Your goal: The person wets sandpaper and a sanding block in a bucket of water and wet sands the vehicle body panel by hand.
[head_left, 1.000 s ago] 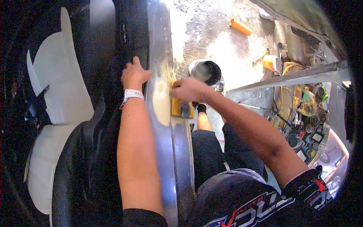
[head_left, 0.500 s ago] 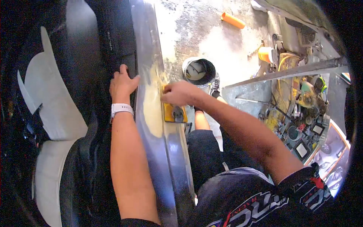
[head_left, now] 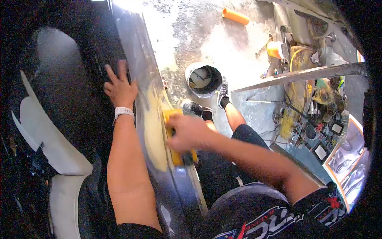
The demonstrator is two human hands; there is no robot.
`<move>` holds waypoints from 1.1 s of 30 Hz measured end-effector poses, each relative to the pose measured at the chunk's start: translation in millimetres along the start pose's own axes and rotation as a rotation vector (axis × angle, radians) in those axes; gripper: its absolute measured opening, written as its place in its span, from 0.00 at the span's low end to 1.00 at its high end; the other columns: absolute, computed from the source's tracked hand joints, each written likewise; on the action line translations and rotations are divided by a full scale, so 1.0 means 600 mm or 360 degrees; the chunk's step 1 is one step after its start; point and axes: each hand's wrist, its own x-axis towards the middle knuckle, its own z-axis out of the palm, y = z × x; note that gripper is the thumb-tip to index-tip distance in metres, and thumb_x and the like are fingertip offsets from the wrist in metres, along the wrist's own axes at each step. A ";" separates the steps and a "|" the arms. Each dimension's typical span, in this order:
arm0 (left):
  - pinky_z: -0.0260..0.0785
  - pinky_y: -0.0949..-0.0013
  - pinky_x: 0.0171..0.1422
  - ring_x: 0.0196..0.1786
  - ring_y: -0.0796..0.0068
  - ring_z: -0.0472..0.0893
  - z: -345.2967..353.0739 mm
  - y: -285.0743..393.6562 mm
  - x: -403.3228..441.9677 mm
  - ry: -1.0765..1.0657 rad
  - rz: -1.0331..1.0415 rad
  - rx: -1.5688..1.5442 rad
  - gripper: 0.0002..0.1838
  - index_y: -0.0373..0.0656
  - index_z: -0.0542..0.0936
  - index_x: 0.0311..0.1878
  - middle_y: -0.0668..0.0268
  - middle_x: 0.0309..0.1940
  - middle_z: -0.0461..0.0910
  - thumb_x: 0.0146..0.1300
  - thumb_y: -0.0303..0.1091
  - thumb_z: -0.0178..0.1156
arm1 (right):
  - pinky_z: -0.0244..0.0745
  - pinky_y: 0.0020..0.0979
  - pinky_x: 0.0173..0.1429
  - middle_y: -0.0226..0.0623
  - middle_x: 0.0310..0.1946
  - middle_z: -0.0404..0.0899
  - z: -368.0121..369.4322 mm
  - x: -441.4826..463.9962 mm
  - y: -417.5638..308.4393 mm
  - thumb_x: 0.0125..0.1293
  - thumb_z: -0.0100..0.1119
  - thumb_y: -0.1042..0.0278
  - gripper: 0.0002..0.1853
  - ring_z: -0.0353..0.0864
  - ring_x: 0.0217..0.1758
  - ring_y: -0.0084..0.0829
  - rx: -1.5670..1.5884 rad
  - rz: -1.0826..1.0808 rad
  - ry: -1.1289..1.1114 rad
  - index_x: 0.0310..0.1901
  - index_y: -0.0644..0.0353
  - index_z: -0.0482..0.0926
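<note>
We read red "RACING" on our shirt (head_left: 238,209). Our right hand (head_left: 189,131) has its grip closed on the yellow block (head_left: 175,157), at three o'clock of the cream patch (head_left: 154,141); our left hand (head_left: 121,92), at ten o'clock, rests spread on black trim (head_left: 100,59).

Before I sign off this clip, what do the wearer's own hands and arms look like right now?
The left hand and right hand are gloveless. A white wristband, perhaps a watch strap, circles the left wrist; none shows on the right. Both sleeves are short and dark: the left sleeve looks plain, the right sleeve bears red and white graphics.
</note>
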 end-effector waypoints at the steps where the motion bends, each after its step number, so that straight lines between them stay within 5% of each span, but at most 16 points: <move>1: 0.60 0.36 0.71 0.74 0.31 0.60 0.006 -0.003 0.003 0.0082 -0.0083 -0.0028 0.50 0.70 0.51 0.82 0.50 0.83 0.42 0.60 0.53 0.70 | 0.82 0.49 0.51 0.48 0.40 0.87 0.000 0.046 0.023 0.53 0.62 0.43 0.27 0.87 0.48 0.50 0.0092 -0.0110 0.0168 0.46 0.57 0.86; 2: 0.59 0.33 0.72 0.75 0.32 0.57 0.010 -0.005 0.010 0.0120 -0.0080 0.0005 0.51 0.69 0.50 0.82 0.50 0.83 0.42 0.60 0.55 0.70 | 0.80 0.47 0.58 0.48 0.52 0.83 -0.041 0.058 0.013 0.54 0.61 0.46 0.29 0.84 0.54 0.50 0.0038 -0.0011 -0.0069 0.52 0.60 0.84; 5: 0.56 0.26 0.72 0.80 0.33 0.50 0.024 -0.002 0.054 0.0264 -0.0045 0.0075 0.54 0.67 0.47 0.83 0.48 0.82 0.42 0.60 0.58 0.69 | 0.82 0.52 0.51 0.49 0.45 0.85 -0.007 0.056 0.030 0.55 0.59 0.41 0.28 0.87 0.48 0.52 0.0035 -0.0103 0.0148 0.45 0.57 0.86; 7: 0.55 0.24 0.71 0.80 0.33 0.48 0.040 -0.009 0.074 0.0331 0.0021 0.0097 0.55 0.65 0.47 0.83 0.46 0.82 0.43 0.59 0.61 0.69 | 0.82 0.50 0.51 0.51 0.64 0.75 -0.008 -0.030 0.007 0.54 0.64 0.42 0.35 0.85 0.51 0.53 0.0014 -0.0151 -0.0103 0.61 0.55 0.78; 9: 0.55 0.23 0.71 0.81 0.33 0.47 0.039 -0.012 0.079 0.0324 0.0060 0.0128 0.56 0.64 0.46 0.83 0.45 0.82 0.42 0.59 0.63 0.68 | 0.84 0.50 0.46 0.55 0.70 0.69 0.024 -0.136 -0.016 0.53 0.67 0.44 0.38 0.88 0.42 0.53 0.0058 -0.0309 0.0091 0.65 0.54 0.74; 15: 0.51 0.20 0.71 0.81 0.30 0.44 0.037 -0.014 0.085 0.0354 0.0106 0.0061 0.55 0.63 0.45 0.83 0.42 0.82 0.40 0.60 0.63 0.67 | 0.82 0.49 0.52 0.51 0.66 0.73 0.002 -0.040 -0.011 0.55 0.64 0.46 0.35 0.86 0.50 0.54 0.0060 -0.0131 0.0091 0.63 0.55 0.78; 18: 0.54 0.21 0.70 0.80 0.32 0.47 0.037 -0.011 0.093 0.0355 0.0091 0.0126 0.57 0.63 0.45 0.83 0.43 0.82 0.41 0.59 0.66 0.67 | 0.81 0.50 0.55 0.47 0.59 0.79 -0.032 0.079 0.023 0.55 0.61 0.45 0.28 0.83 0.55 0.51 -0.0002 -0.0081 0.0033 0.53 0.55 0.83; 23: 0.51 0.19 0.71 0.80 0.29 0.46 0.033 -0.012 0.099 0.0328 0.0098 0.0069 0.57 0.62 0.45 0.83 0.41 0.82 0.40 0.59 0.62 0.69 | 0.82 0.48 0.53 0.49 0.68 0.72 0.006 -0.033 0.007 0.54 0.65 0.46 0.37 0.85 0.53 0.51 0.0089 -0.0228 0.0147 0.64 0.55 0.76; 27: 0.51 0.18 0.70 0.80 0.28 0.46 0.033 -0.011 0.094 0.0330 0.0108 0.0008 0.57 0.62 0.46 0.83 0.41 0.82 0.40 0.58 0.60 0.70 | 0.84 0.46 0.50 0.52 0.70 0.70 0.026 -0.125 -0.016 0.51 0.69 0.50 0.36 0.88 0.49 0.48 0.0085 -0.0308 0.0180 0.63 0.53 0.77; 33: 0.52 0.17 0.69 0.80 0.27 0.45 0.049 -0.024 0.097 0.0428 0.0166 0.0032 0.57 0.63 0.44 0.84 0.40 0.82 0.40 0.59 0.66 0.66 | 0.80 0.47 0.57 0.41 0.60 0.80 -0.048 0.102 0.004 0.54 0.61 0.45 0.34 0.85 0.55 0.47 -0.0222 0.0008 -0.0116 0.61 0.55 0.80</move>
